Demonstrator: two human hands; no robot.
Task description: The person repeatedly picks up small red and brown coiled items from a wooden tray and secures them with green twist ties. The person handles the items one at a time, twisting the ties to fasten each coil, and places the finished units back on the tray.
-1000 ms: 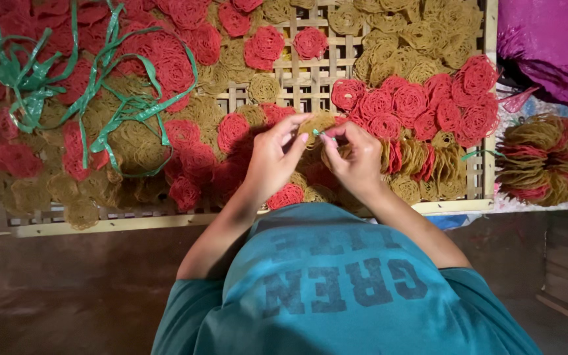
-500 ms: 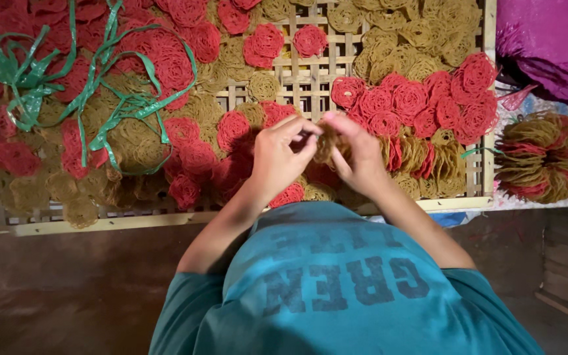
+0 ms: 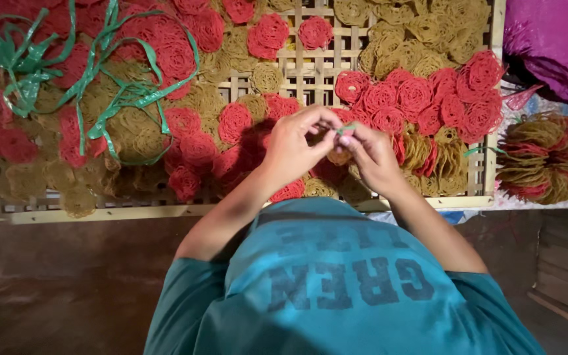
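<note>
Both hands drawn tighter together than a moment ago, my left hand (image 3: 295,146) and right hand (image 3: 375,156) pinching a thin green strip (image 3: 346,129) around a tan noodle disc (image 3: 338,156), above the slatted bamboo tray (image 3: 310,66), red discs (image 3: 415,98) beyond, loose green strips (image 3: 110,108) far left.

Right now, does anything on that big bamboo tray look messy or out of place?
Nothing looks damaged or spilled. The one untidy spot is the loose green plastic strips, tangled across the red and tan noodle discs at the tray's left. Both hands, left hand and right hand, meet over a small tan bundle with a green strip.
</note>
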